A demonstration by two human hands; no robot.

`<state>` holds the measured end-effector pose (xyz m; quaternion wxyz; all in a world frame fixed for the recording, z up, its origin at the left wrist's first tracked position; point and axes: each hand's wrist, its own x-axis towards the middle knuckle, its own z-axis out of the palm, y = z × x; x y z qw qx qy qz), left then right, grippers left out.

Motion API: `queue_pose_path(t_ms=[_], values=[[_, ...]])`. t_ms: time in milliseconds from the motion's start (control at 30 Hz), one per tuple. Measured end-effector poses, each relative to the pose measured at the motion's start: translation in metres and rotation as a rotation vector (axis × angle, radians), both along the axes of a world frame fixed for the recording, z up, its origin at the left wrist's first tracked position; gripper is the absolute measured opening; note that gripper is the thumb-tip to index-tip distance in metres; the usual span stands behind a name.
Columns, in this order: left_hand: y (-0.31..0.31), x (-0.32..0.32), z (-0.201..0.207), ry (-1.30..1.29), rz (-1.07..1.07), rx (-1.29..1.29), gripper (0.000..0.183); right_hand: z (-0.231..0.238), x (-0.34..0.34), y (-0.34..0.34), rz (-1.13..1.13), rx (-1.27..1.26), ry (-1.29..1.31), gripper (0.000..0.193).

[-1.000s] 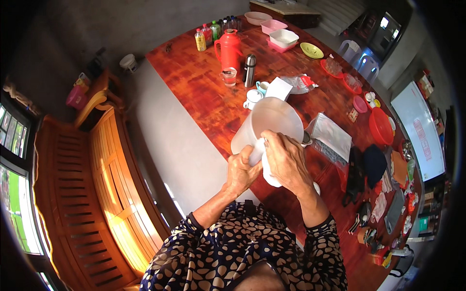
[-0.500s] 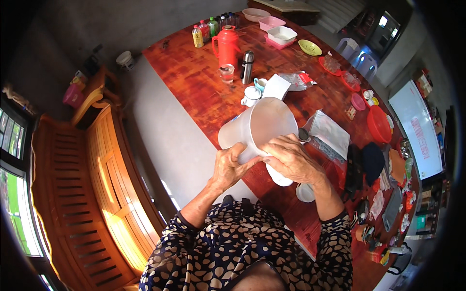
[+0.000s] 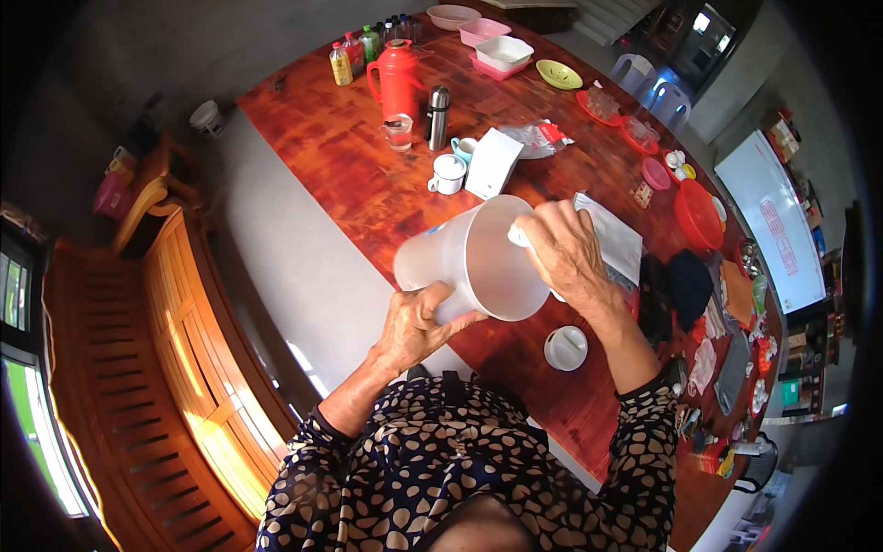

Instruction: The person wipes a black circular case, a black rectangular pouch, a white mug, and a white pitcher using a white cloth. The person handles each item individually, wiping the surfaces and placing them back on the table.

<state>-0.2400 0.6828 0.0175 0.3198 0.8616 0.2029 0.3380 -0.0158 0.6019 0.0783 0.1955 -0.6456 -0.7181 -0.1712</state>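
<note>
A wide, frosted plastic pitcher (image 3: 430, 254) is tilted over the table's near edge, its round mouth facing up and to the right. My left hand (image 3: 412, 329) grips its lower side, thumb on top and fingers beneath. At the right side of the rim, my right hand (image 3: 572, 256) is closed on a crumpled white cloth (image 3: 519, 236). Only small parts of the cloth show; the fingers cover the rest. On the table below the right hand lies a round white lid (image 3: 566, 349).
The red-brown table (image 3: 317, 152) bears a red thermos jug (image 3: 398, 83), a steel flask (image 3: 438, 120), a glass mug (image 3: 397, 134), a lidded white cup (image 3: 448, 174) and a white box (image 3: 494, 164). Basins and clutter line its right side. A wooden bench (image 3: 189, 340) stands left.
My right hand has risen from the pitcher's lower rim to its right side, with the white cloth. My left hand keeps its hold. The view has shifted, and the round lid shows more fully.
</note>
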Motion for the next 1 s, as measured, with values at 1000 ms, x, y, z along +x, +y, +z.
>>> queue_pose_path(t_ms=[1000], values=[[0.010, 0.009, 0.001, -0.033, -0.264, -0.316, 0.035, 0.006, -0.013, 0.027, 0.093, -0.021, -0.011, 0.043]])
